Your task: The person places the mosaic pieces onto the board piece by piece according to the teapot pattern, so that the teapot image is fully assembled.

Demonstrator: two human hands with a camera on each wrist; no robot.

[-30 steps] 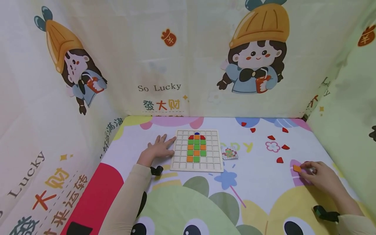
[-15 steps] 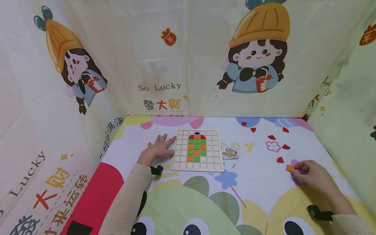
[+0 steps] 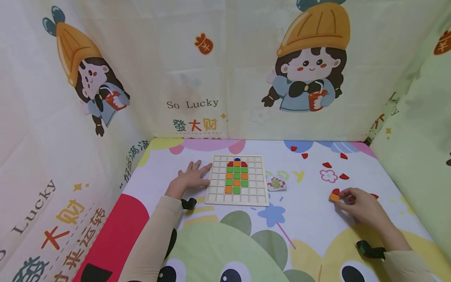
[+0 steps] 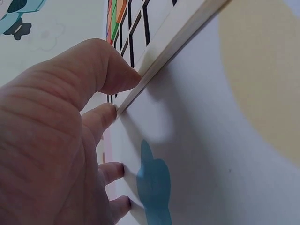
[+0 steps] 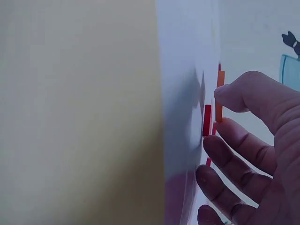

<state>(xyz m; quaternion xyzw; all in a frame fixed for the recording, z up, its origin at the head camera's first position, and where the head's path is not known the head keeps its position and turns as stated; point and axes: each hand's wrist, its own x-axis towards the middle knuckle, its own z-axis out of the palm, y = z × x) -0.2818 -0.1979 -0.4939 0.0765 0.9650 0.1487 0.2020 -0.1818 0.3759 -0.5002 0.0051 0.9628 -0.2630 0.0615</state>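
Observation:
My left hand (image 3: 188, 179) rests at the left edge of a wooden grid board (image 3: 219, 198), thumb and index fingertip touching its side, the fingers spread. Green, orange, red and blue tiles fill a column of cells in the board's middle. Over on the right, my right hand (image 3: 363, 205) pinches an orange square tile (image 3: 334, 197) between thumb and index finger. In the right wrist view the orange tile (image 5: 220, 96) appears edge-on, held above the table. A red piece (image 3: 336, 191) lies just behind it, partly covered.
A small picture card (image 3: 276, 183) lies beside the board's right edge. Several red quarter-round pieces, such as one red piece (image 3: 327, 165), are scattered over the table's right side. Cloth walls (image 3: 243, 121) enclose the table at the back and sides.
My right hand has moved left with the orange tile, uncovering a red piece behind its knuckles. The left hand and the board have stayed in place.

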